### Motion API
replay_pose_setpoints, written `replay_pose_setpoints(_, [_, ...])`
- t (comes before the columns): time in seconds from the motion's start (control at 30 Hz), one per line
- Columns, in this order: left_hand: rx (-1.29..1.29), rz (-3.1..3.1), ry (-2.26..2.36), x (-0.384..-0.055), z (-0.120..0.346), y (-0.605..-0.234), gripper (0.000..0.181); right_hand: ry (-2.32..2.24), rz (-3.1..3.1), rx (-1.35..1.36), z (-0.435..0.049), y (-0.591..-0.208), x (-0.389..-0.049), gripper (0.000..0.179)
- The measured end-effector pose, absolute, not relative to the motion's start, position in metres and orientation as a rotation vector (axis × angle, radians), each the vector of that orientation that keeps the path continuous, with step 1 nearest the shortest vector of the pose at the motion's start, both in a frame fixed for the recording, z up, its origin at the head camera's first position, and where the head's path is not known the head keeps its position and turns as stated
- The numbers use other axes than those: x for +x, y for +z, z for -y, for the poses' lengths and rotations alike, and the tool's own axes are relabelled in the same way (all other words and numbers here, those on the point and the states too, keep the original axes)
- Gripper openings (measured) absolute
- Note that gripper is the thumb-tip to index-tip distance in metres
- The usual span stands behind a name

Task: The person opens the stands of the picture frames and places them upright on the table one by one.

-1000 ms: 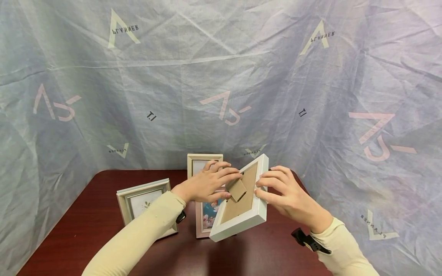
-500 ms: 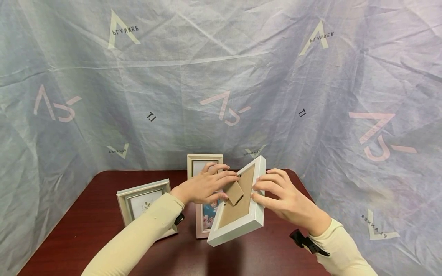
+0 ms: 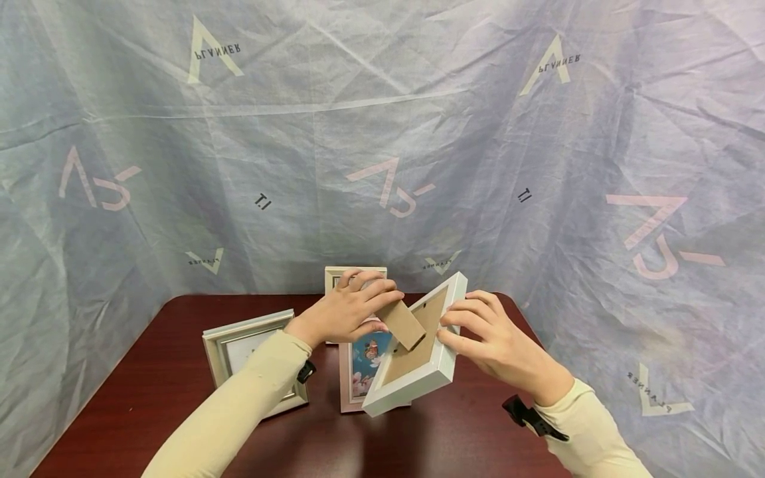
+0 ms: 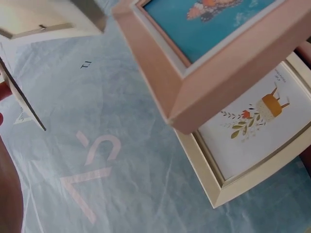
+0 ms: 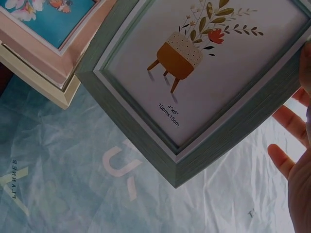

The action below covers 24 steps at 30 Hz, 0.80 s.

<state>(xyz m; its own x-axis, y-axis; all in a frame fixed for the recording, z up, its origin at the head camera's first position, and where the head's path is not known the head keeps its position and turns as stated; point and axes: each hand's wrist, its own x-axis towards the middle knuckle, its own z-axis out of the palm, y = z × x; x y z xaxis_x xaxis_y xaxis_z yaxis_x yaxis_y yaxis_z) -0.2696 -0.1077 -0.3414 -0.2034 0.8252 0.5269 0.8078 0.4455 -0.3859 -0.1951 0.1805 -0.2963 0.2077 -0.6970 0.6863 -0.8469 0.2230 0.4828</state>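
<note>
In the head view a picture frame (image 3: 412, 390), white from behind, is held tilted above the table, its brown backing facing me. My right hand (image 3: 505, 345) grips its right edge with thumb and fingers. The left hand (image 3: 349, 309) pinches the upper part of the brown easel stand (image 3: 403, 325), which slants out from the backing. Seen from the right wrist, the front of the same frame (image 5: 146, 150) looks grey-green and shows a potted plant print. Behind it stands a pink frame (image 3: 346, 388) with a blue butterfly picture, partly covered.
A cream frame (image 3: 356, 271) stands farther back, partly hidden by the left hand. At the left, a silvery frame (image 3: 248, 324) leans upright behind the left forearm. The dark red table (image 3: 149, 372) ends at a hanging grey cloth (image 3: 382, 133).
My left hand has moved slightly up and left, swinging the easel stand farther out from the backing. The right hand keeps its grip, and the frame shifts only a little.
</note>
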Motion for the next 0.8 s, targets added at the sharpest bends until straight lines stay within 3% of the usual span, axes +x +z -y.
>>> replay_pose_setpoints(0.8, [-1.363, 1.948, 0.017, -0.2674, 0.1079, -0.3427, 0.058, 0.203, 1.524, 1.496, -0.1832, -0.2969, -0.1916, 0.022])
